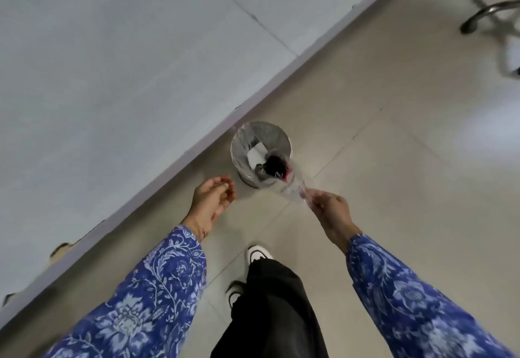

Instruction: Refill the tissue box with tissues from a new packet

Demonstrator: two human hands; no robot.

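Right hand: pinched on a clear wrapper, held out over the bin's near rim.
Left hand: empty, fingers loosely curled, beside the bin.
Bin: on the floor against the wall, lined, holding paper scraps.

I cannot read any text, label, brand or number here. The clear plastic wrapper that I hold in my right hand shows a pink-red patch, maybe print, but it is too blurred to read.
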